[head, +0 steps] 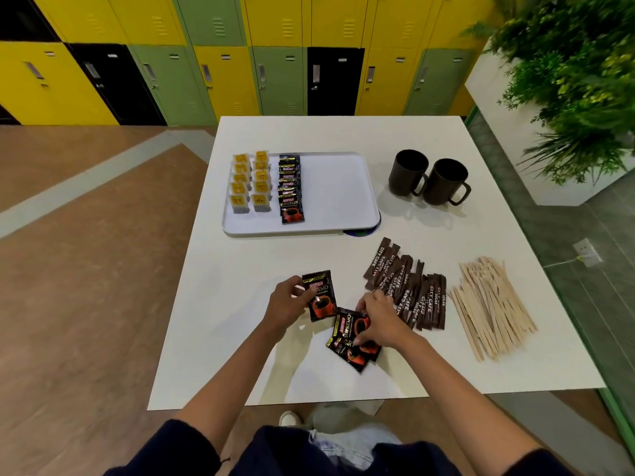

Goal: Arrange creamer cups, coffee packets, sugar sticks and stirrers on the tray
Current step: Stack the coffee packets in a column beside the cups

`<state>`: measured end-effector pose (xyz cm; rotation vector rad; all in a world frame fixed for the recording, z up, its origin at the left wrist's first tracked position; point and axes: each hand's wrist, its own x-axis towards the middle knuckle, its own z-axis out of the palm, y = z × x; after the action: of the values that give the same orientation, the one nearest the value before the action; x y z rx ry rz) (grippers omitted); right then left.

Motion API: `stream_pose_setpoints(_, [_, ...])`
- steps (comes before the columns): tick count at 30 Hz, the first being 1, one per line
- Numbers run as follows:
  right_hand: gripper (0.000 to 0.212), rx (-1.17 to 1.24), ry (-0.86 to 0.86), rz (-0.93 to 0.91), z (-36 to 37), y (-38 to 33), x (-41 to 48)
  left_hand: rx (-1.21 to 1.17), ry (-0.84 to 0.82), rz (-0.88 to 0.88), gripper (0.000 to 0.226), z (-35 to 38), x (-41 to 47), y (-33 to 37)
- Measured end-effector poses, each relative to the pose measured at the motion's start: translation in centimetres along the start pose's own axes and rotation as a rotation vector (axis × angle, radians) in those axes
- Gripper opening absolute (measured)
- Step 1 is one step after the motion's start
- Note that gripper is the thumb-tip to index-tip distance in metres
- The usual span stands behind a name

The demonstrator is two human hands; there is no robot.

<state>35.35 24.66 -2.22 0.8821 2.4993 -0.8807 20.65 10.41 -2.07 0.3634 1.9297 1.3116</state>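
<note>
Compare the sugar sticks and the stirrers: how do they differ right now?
The sugar sticks are dark brown printed sachets; the stirrers are plain pale wood. The sugar sticks are wider and fewer, fanned in an overlapping row; the stirrers are thinner, many more, in a loose heap. The sugar sticks lie beside the right hand; the stirrers lie further right. Both sit on the table, off the tray.

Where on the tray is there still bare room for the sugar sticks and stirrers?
The tray's right half is bare, from the coffee packet row to the rim nearest the two mugs. The left side is crowded: two columns of yellow sachets sit beside that row.
</note>
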Motion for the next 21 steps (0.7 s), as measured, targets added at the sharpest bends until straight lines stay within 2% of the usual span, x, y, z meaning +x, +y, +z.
stream_pose_setpoints(5, [0.020, 0.276, 0.013, 0.012, -1.4, 0.0, 0.7, -0.013, 0.029, 0.000, 0.025, -0.1, 0.3, -0.2])
stream_pose_setpoints(8, [0.010, 0.414, 0.025, 0.018, -3.3, -0.3, 0.9, -0.026, 0.070, 0.015, 0.023, -0.3, 0.6, 0.1])
stream_pose_setpoints(11, [0.008, 0.494, 0.063, 0.038, -4.7, -0.6, 1.6, -0.069, 0.110, 0.004, 0.026, -0.5, 1.1, 0.4])
stream_pose_setpoints(16, [0.016, 0.613, 0.264, 0.131, -5.5, -1.7, 3.0, -0.047, 0.153, 0.021, 0.021, -0.8, 1.6, 0.8])
stream_pose_setpoints(19, [0.015, 0.778, 0.251, 0.131, -5.6, -2.4, 3.5, -0.041, 0.137, 0.023, 0.021, -0.7, 1.7, 1.1])
stream_pose_setpoints(21, [0.014, 0.795, 0.198, 0.117, -5.4, -3.1, 3.7, -0.068, 0.105, 0.029, 0.019, -0.4, 1.7, 1.4])
